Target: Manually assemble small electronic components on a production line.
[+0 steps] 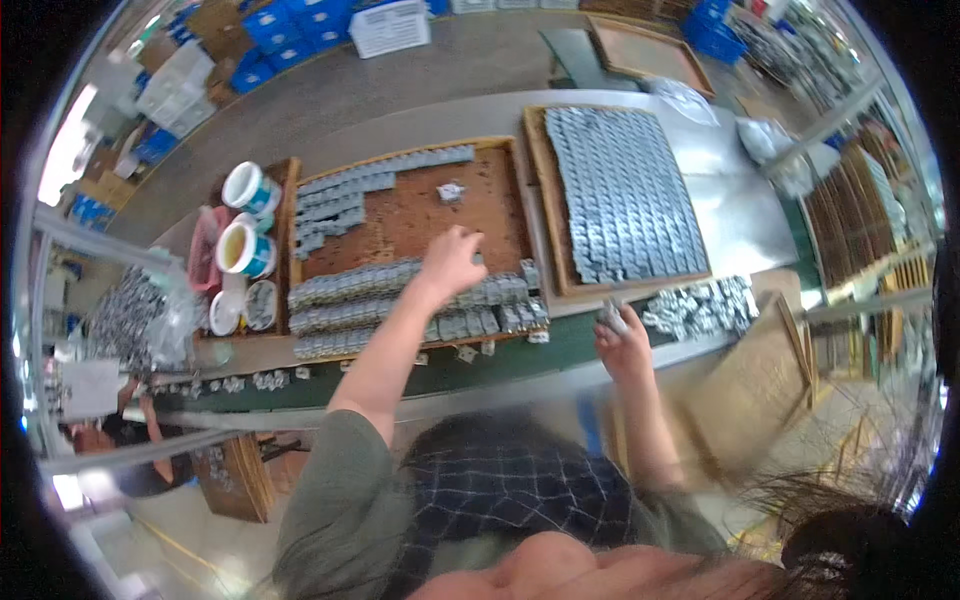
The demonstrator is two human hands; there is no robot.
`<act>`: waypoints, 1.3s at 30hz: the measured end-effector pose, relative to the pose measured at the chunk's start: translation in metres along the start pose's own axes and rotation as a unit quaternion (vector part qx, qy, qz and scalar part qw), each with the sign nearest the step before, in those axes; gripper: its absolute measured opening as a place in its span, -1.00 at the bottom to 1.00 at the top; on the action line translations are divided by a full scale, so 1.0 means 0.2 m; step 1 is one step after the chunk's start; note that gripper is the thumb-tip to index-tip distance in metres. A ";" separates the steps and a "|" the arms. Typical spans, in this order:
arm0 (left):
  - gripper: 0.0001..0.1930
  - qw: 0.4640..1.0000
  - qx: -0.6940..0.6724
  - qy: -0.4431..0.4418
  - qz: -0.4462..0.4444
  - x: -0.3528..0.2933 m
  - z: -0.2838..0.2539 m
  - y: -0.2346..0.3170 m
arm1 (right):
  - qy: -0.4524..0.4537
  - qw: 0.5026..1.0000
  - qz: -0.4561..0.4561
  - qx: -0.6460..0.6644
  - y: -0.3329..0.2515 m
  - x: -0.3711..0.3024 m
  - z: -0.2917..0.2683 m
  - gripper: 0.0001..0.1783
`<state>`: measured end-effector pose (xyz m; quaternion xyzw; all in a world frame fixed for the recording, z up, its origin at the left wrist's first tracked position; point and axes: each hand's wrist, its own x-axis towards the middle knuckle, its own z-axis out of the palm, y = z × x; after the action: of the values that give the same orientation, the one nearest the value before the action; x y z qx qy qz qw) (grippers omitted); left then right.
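My left hand (455,265) reaches over a wooden tray (415,222), its fingers bent inward near the rows of small metal parts (350,310) along the near side. Whatever sits between those fingertips is too small to make out. Shorter rows of grey metal parts (345,190) line the far left of this tray, and one loose white-grey piece (451,191) lies on its brown bottom. My right hand (624,348) is closed around a few small metal parts (614,318), left of a pile of loose metal parts (703,306).
A second wooden tray (540,200) to the right is packed with metal parts. White tubs (247,250) stand left, beside a heap of metal parts (130,315). Several loose pieces lie on the green belt (400,372) along the near edge. Another person's arm (150,425) shows at far left.
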<state>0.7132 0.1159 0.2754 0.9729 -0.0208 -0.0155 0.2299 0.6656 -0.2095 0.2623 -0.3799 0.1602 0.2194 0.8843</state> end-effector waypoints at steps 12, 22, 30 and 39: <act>-0.27 0.986 -0.104 -0.130 0.029 -0.66 0.85 0.52 | -0.045 0.991 0.024 -0.121 0.06 -0.12 -0.13 -0.81; -0.62 0.971 -0.211 -0.111 0.001 -0.60 0.83 0.42 | -0.115 0.981 0.097 -0.126 0.11 -0.18 -0.08 -0.61; -0.64 0.723 -0.678 0.024 -0.129 -0.82 0.44 0.48 | -0.115 0.978 0.148 -0.092 0.20 -0.17 -0.10 -0.59; -0.68 0.807 -0.587 0.059 -0.008 -0.75 0.42 0.45 | -0.207 0.949 0.110 -0.213 0.23 -0.13 0.10 -0.56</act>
<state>0.5566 0.0058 0.2442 0.6517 0.0139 0.0313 0.7577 0.6224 -0.1738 0.2605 -0.4856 -0.0358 0.4182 0.7668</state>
